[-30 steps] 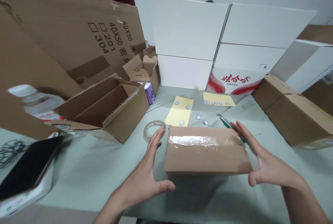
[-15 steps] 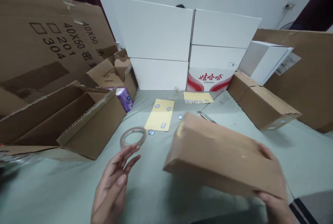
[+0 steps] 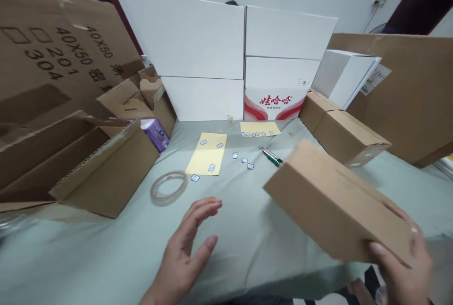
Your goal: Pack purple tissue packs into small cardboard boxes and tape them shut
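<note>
A brown cardboard box [image 3: 339, 206] is held tilted over the right side of the table, with my right hand [image 3: 406, 253] gripping its near right end, thumb on the front and fingers behind. My left hand [image 3: 189, 248] hovers over the cloth left of the box, thumb and fingers apart and nothing in it. Just beyond it lies a roll of clear tape [image 3: 169, 187]. A yellow sheet [image 3: 208, 154] with small blue-edged labels is behind the tape. A box cutter with a green handle [image 3: 271, 156] lies by the held box's far corner, and loose labels [image 3: 244, 160] are left of it.
An open cardboard box [image 3: 109, 173] and a purple tissue pack [image 3: 155, 135] stand on the left. White boxes [image 3: 201, 99] form a wall at the back. A second yellow sheet [image 3: 260, 129] lies before them. Another brown box [image 3: 350, 135] sits at the right.
The held box has moved right with my right hand and is tilted differently, uncovering more labels and the cutter. My left hand has moved right, away from the tape. The view has shifted slightly.
</note>
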`<action>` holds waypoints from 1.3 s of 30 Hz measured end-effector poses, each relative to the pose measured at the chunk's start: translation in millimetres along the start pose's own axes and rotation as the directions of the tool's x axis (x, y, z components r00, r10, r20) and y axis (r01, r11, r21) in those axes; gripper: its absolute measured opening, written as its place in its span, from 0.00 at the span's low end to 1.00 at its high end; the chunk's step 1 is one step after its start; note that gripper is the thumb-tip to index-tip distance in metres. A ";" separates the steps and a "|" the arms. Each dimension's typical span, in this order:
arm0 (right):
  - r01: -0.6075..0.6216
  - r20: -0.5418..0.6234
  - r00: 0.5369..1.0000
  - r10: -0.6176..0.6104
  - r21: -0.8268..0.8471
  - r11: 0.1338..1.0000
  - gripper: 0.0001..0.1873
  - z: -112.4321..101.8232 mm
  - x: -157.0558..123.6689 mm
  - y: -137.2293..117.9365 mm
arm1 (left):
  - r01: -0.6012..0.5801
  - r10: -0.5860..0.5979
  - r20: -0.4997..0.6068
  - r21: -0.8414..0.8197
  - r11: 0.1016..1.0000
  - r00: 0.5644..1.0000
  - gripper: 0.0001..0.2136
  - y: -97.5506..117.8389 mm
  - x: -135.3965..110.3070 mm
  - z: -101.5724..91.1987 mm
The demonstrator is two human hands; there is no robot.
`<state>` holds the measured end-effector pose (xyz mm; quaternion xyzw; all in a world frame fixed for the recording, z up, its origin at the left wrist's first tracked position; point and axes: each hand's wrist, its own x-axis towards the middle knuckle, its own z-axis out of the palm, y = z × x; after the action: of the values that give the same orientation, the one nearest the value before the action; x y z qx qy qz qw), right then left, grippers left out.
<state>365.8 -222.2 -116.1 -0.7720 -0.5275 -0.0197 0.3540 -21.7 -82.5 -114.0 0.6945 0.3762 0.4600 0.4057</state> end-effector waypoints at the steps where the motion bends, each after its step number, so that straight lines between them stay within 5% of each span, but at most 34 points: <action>1: 0.055 -0.088 0.995 -0.044 0.127 0.990 0.39 20.9 5.2 -21.6 | -0.077 0.075 0.029 0.066 0.995 0.997 0.20 4.1 -2.3 7.0; 2: 0.120 -0.154 0.984 -0.088 0.217 0.969 0.38 41.1 9.5 -45.0 | -0.159 0.151 0.066 0.134 0.978 0.986 0.25 7.3 -5.0 15.3; 5: 0.158 -0.019 0.987 -0.162 0.350 0.923 0.40 87.7 11.2 -113.2 | -0.325 0.292 0.144 0.333 0.885 0.945 0.41 8.7 -13.2 40.7; 7: 0.225 0.127 0.942 -0.309 0.443 0.868 0.42 102.0 2.7 -147.0 | -0.312 0.301 0.097 0.452 0.836 0.949 0.45 3.6 -16.2 49.7; 10: 0.351 0.207 0.822 -0.531 0.549 0.758 0.43 104.8 -9.9 -172.0 | -0.172 0.267 -0.120 0.509 0.844 0.956 0.37 -5.4 -16.8 43.9; 13: 0.346 0.226 0.788 -0.573 0.609 0.714 0.38 106.7 3.1 -169.4 | -0.088 0.215 -0.237 0.454 0.887 0.947 0.26 -10.6 -15.5 27.2; 19: 0.144 0.406 0.868 -0.286 0.344 0.928 0.13 166.6 103.6 -131.3 | -0.200 0.318 -0.192 0.465 0.863 0.928 0.20 -20.2 -14.0 12.6; 24: 0.154 0.456 0.859 -0.231 0.201 0.967 0.16 226.7 141.9 -127.8 | -0.261 0.361 -0.090 0.534 0.804 0.928 0.21 -26.9 -13.8 -0.5; 28: 0.166 0.435 0.866 -0.247 0.217 0.962 0.17 247.0 144.1 -135.2 | -0.306 0.385 -0.037 0.538 0.785 0.922 0.20 -24.4 -14.1 -10.0; 32: 0.186 0.386 0.866 -0.318 0.342 0.921 0.14 220.9 140.6 -138.1 | -0.313 0.385 -0.041 0.504 0.805 0.922 0.15 -15.7 -15.8 -11.0; 36: 0.247 0.269 0.875 -0.403 0.466 0.849 0.15 141.0 102.0 -145.7 | -0.329 0.395 -0.045 0.471 0.819 0.918 0.15 -6.0 -16.1 -7.5; 38: 0.320 0.247 0.834 -0.494 0.513 0.797 0.10 103.9 69.7 -155.4 | -0.327 0.401 -0.064 0.469 0.820 0.914 0.16 -2.3 -14.5 -3.9; 39: 0.427 0.240 0.758 -0.606 0.520 0.740 0.07 91.7 53.6 -161.3 | -0.327 0.405 -0.068 0.475 0.817 0.912 0.17 -0.9 -13.2 -1.7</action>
<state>224.4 -96.2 -78.3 -0.4786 -0.7749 0.1547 0.3827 -27.4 -93.6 -118.8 0.7883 0.3645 0.4848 0.1032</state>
